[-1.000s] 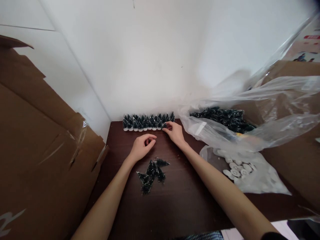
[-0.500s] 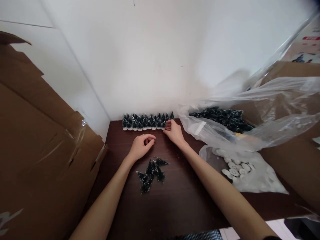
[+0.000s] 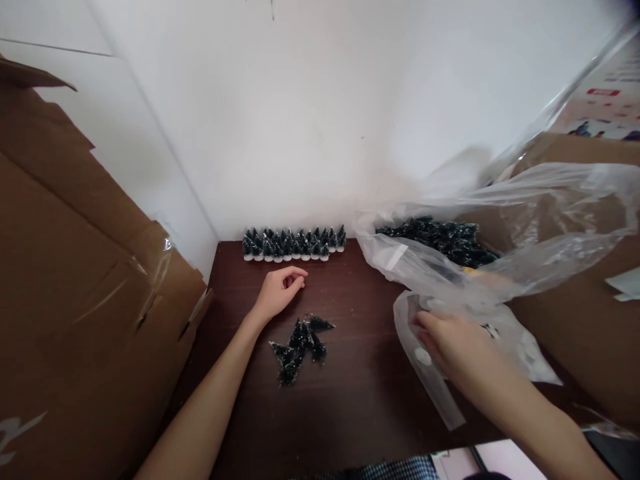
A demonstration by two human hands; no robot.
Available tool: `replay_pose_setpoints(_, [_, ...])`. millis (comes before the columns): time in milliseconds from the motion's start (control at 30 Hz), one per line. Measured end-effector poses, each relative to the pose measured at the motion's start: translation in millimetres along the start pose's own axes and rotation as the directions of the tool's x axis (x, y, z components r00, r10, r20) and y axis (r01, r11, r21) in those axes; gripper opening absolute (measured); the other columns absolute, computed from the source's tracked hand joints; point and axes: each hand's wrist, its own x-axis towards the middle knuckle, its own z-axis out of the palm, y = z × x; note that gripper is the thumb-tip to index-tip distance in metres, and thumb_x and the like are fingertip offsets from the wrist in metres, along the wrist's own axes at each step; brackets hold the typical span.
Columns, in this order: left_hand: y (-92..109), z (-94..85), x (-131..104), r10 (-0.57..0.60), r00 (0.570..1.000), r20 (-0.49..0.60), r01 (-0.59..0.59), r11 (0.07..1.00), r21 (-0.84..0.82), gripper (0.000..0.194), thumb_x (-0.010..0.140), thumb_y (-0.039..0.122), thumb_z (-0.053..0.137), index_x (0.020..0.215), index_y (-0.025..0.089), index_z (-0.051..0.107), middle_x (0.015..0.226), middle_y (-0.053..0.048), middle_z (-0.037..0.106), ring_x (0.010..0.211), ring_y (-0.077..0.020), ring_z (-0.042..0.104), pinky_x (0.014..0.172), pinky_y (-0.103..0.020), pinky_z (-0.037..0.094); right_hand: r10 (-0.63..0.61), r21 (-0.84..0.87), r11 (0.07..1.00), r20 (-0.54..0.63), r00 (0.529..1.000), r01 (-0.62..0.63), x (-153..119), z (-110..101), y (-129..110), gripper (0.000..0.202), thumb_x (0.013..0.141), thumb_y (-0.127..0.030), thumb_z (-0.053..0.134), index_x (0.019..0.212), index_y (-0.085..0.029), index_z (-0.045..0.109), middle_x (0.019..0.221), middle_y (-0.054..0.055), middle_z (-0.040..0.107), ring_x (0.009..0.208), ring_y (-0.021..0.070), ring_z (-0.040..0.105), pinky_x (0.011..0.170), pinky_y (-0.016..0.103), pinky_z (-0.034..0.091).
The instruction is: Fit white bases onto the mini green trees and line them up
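A white wall [image 3: 300, 100] fills the background; below it is a dark brown worktop [image 3: 350, 407]; a tall brown carton [image 3: 75, 267] takes up the left side, with a second carton [image 3: 585, 327] at the right; against that one, a big clear bag [image 3: 560, 200] lies slumped, its mouth showing a heap of dark green trees [image 3: 440, 240]; in front lies a small bag [image 3: 530, 353] of white pieces; small snow-flecked trees [image 3: 287, 247] on white bases stand upright in tight rows by the wall; loose trees [image 3: 300, 340] lie in a cluster nearer the person; the right hand [image 3: 453, 343] is over the small bag, slightly blurred, and whether it grips anything cannot be told; the left hand [image 3: 280, 290], loosely curled around nothing visible, is between the rows and the cluster; a white disc [image 3: 423, 357] shows just beside the right hand.
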Motion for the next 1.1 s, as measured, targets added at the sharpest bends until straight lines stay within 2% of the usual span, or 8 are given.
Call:
replay_pose_setpoints(133, [-1.4, 1.2, 0.6, 0.002, 1.0, 0.013, -0.002, 1.0, 0.002, 0.024, 0.085, 0.031, 0.056, 0.094, 0.015, 0.073, 0.074, -0.004, 0.073, 0.061, -0.0149, 0.056, 0.058, -0.025, 0.04, 0.033, -0.229, 0.973, 0.179, 0.983, 0.009, -14.4, 12.4, 20.8, 0.024, 0.076, 0.004, 0.054, 0.081, -0.017, 0.065, 0.084, 0.015, 0.072, 0.077, 0.0304, 0.071, 0.061, 0.035, 0.042])
replay_pose_setpoints(300, [-0.2, -0.7, -0.2, 0.017, 0.997, 0.076, -0.02, 0.999, 0.033, 0.025, 0.085, 0.032, 0.058, 0.098, 0.017, 0.073, 0.077, -0.003, 0.073, 0.063, -0.0152, 0.053, 0.062, -0.026, 0.039, 0.091, -0.237, 0.971, 0.264, 0.96, -0.027, -7.8, 13.5, 13.2, 0.027, 0.08, 0.006, 0.051, 0.091, -0.014, 0.065, 0.09, 0.018, 0.072, 0.085, 0.0306, 0.071, 0.061, 0.035, 0.039])
replay_pose_setpoints(433, [3.9, -6.9, 0.0, 0.072, 0.965, 0.251, -0.09, 0.994, 0.061, 0.023, 0.086, 0.033, 0.06, 0.101, 0.023, 0.075, 0.091, -0.003, 0.074, 0.078, -0.018, 0.057, 0.073, -0.029, 0.042, 0.131, -0.203, 0.977, 0.372, 0.919, -0.057, -2.5, 7.2, 5.3, 0.024, 0.083, 0.005, 0.048, 0.091, -0.012, 0.063, 0.095, 0.017, 0.07, 0.087, 0.0292, 0.07, 0.062, 0.032, 0.033])
replay_pose_setpoints(533, [7.1, -12.0, 0.4, 0.084, 0.931, 0.354, -0.104, 0.994, 0.039, 0.022, 0.085, 0.04, 0.064, 0.098, 0.026, 0.076, 0.093, -0.002, 0.074, 0.084, -0.0198, 0.056, 0.078, -0.031, 0.041, 0.117, -0.191, 0.98, 0.366, 0.923, -0.048, -3.1, 6.4, 5.8, 0.029, 0.082, 0.008, 0.043, 0.094, -0.011, 0.061, 0.099, 0.017, 0.068, 0.087, 0.0264, 0.069, 0.064, 0.031, 0.031])
replay_pose_setpoints(633, [8.6, -14.0, 0.2, 0.073, 0.918, 0.39, -0.103, 0.993, 0.057, 0.023, 0.083, 0.045, 0.067, 0.096, 0.028, 0.077, 0.09, -0.001, 0.072, 0.085, -0.0206, 0.054, 0.08, -0.032, 0.04, 0.092, -0.171, 0.985, 0.343, 0.935, -0.035, -4.7, 8.5, 8.1, 0.034, 0.079, 0.011, 0.04, 0.094, -0.011, 0.06, 0.098, 0.015, 0.066, 0.086, 0.0241, 0.066, 0.066, 0.03, 0.03])
replay_pose_setpoints(833, [6.3, -9.1, 0.1, 0.066, 0.937, 0.342, -0.095, 0.993, 0.071, 0.024, 0.085, 0.043, 0.064, 0.096, 0.026, 0.076, 0.089, -0.002, 0.073, 0.082, -0.02, 0.055, 0.079, -0.033, 0.041, 0.015, -0.028, 1.0, 0.257, 0.966, -0.008, 1.8, 9.8, 10.9, 0.026, 0.074, 0.006, 0.048, 0.088, -0.014, 0.056, 0.091, 0.011, 0.064, 0.081, 0.0211, 0.06, 0.07, 0.028, 0.032])
replay_pose_setpoints(967, [6.3, -7.5, 0.2, 0.041, 0.955, 0.294, -0.069, 0.994, 0.084, 0.025, 0.085, 0.042, 0.062, 0.096, 0.024, 0.076, 0.088, -0.003, 0.073, 0.079, -0.0197, 0.056, 0.077, -0.032, 0.042, -0.012, 0.188, 0.982, 0.197, 0.98, -0.026, 7.8, 11.0, 14.1, 0.011, 0.083, -0.01, 0.052, 0.091, -0.015, 0.056, 0.091, 0.011, 0.066, 0.08, 0.0224, 0.061, 0.071, 0.03, 0.039])
replay_pose_setpoints(1100, [7.5, -7.4, 0.1, 0.024, 0.962, 0.271, -0.051, 0.994, 0.095, 0.025, 0.085, 0.041, 0.061, 0.096, 0.023, 0.076, 0.086, -0.004, 0.072, 0.077, -0.0193, 0.057, 0.075, -0.032, 0.042, -0.006, 0.197, 0.98, 0.179, 0.984, -0.03, 2.9, 13.6, 16.4, 0.014, 0.087, -0.022, 0.056, 0.098, -0.016, 0.06, 0.099, 0.013, 0.068, 0.086, 0.0268, 0.066, 0.074, 0.034, 0.044])
